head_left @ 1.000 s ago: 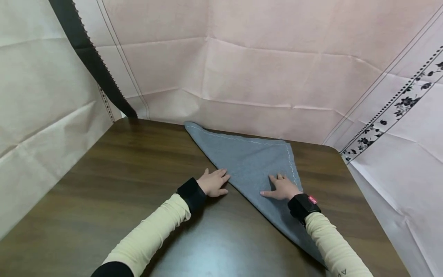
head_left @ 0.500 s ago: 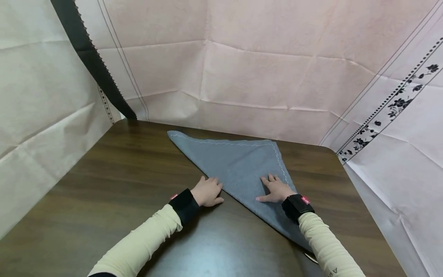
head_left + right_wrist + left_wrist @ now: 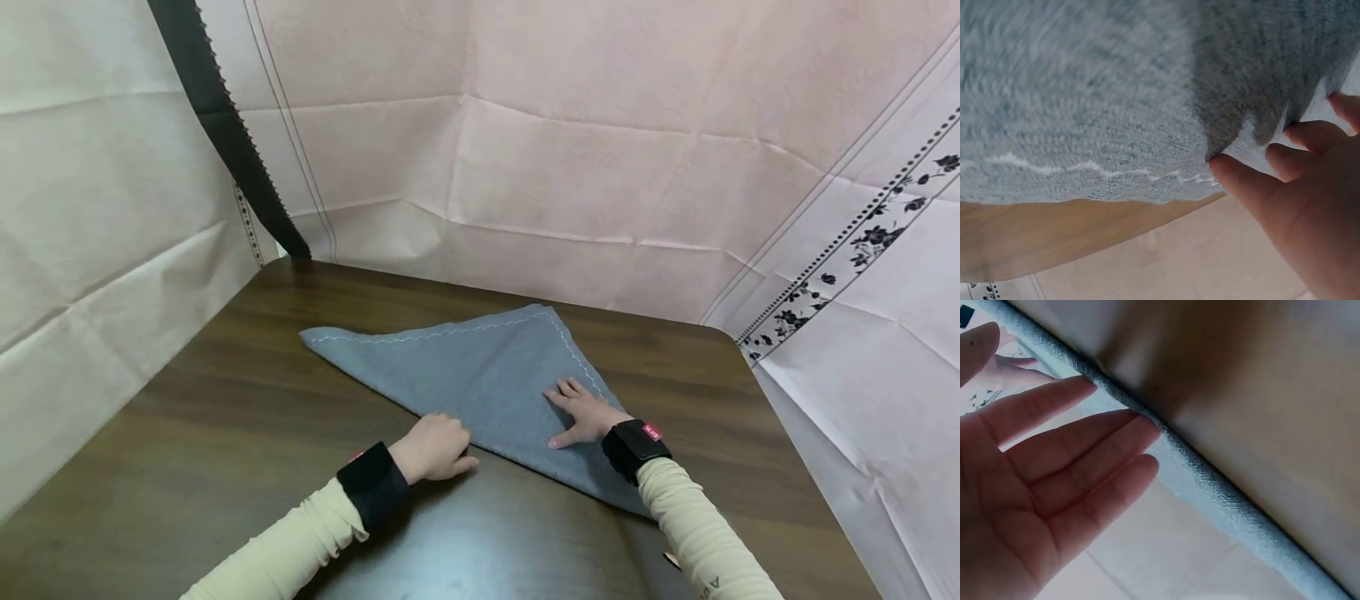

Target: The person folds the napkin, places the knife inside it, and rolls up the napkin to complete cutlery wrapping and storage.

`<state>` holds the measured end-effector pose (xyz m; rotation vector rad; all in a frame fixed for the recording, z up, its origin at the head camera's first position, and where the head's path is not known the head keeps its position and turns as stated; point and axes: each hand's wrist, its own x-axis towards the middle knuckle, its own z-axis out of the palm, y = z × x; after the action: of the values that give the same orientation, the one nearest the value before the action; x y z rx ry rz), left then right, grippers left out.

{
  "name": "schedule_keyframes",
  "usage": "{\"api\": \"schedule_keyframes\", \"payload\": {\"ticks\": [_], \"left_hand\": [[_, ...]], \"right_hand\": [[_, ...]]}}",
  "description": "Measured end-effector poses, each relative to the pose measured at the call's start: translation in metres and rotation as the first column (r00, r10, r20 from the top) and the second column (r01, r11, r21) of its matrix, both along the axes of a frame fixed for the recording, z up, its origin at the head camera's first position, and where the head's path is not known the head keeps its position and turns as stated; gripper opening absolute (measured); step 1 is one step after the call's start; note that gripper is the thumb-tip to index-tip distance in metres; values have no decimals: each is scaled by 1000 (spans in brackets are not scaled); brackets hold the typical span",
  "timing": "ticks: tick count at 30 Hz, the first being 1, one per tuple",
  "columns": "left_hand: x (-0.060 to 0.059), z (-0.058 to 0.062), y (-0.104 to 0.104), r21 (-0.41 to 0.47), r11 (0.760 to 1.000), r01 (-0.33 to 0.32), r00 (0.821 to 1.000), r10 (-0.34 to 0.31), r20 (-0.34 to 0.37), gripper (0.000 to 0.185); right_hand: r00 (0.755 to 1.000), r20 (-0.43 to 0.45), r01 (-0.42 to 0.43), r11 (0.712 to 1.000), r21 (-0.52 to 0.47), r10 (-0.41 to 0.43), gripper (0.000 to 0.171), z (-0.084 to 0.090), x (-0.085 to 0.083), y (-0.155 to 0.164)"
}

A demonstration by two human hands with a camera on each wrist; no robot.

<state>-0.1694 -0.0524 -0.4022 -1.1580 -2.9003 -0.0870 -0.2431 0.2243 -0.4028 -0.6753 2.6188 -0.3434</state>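
A blue-grey cloth [image 3: 480,375] with white stitching near its edges lies folded into a triangle on the wooden table [image 3: 247,433]. Along its folded edge, my left hand [image 3: 432,448] touches the cloth. The left wrist view shows that hand's fingertips [image 3: 1147,428] against the fold, fairly straight, with the thumb held away. My right hand [image 3: 585,414] rests on the right part of the cloth, fingers spread. In the right wrist view its fingertips [image 3: 1219,164] press on the fabric beside the stitched hem. The right sleeve hides the cloth's near right corner.
A small shiny object [image 3: 672,560], partly hidden by the right sleeve [image 3: 708,533], lies by the near right side. Pale sheeting [image 3: 555,183] hangs behind the table, with a dark strip [image 3: 232,133] at left and a flower-patterned band [image 3: 862,250] at right.
The cloth has turned counterclockwise, its far left corner swinging left and nearer. My left hand has moved nearer and slightly left along with the fold; my right hand shifted a little left.
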Motion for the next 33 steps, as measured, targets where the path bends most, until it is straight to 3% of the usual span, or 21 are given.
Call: {"api": "schedule_keyframes", "payload": {"ticks": [5, 8, 10, 14, 16, 18, 21, 24, 26, 28, 33], "left_hand": [[19, 3, -5, 43, 998, 37, 999, -37, 2, 43], [26, 4, -5, 66, 996, 59, 998, -60, 5, 45], [27, 4, -8, 103, 992, 67, 997, -70, 20, 43], [16, 5, -28, 188, 982, 22, 997, -35, 67, 35], [7, 5, -48, 195, 980, -47, 997, 34, 68, 30], [-4, 3, -74, 176, 976, -130, 992, 127, 24, 25], [-19, 4, -116, 148, 949, -280, 954, 291, -64, 17], [-26, 6, -154, 127, 894, -430, 889, 444, -110, 19], [-28, 6, -173, 98, 862, -498, 856, 507, -102, 22], [-28, 5, -186, 76, 841, -535, 839, 540, -68, 22], [-27, -2, -199, 76, 828, -556, 831, 557, 14, 20]], "right_hand": [[1000, -22, -19, 1000, 4, 19, 82, 2, 3, -10], [991, -124, -55, 998, 35, 59, 77, 3, 11, -13], [970, -224, -82, 995, 53, 92, 73, 4, 21, -14], [913, -399, -68, 995, 67, 90, 58, 4, 49, -7], [903, -428, -19, 999, 45, 36, 48, 3, 63, 3], [904, -426, 50, 999, 16, -38, 37, 2, 76, 18], [904, -398, 162, 987, -11, -153, 27, 4, 91, 47], [891, -381, 266, 964, -6, -248, 25, 7, 100, 72], [879, -372, 323, 946, 3, -299, 25, 9, 104, 85], [870, -368, 356, 934, 7, -329, 24, 9, 106, 93], [870, -355, 370, 929, 9, -342, 19, 7, 107, 99]]}}
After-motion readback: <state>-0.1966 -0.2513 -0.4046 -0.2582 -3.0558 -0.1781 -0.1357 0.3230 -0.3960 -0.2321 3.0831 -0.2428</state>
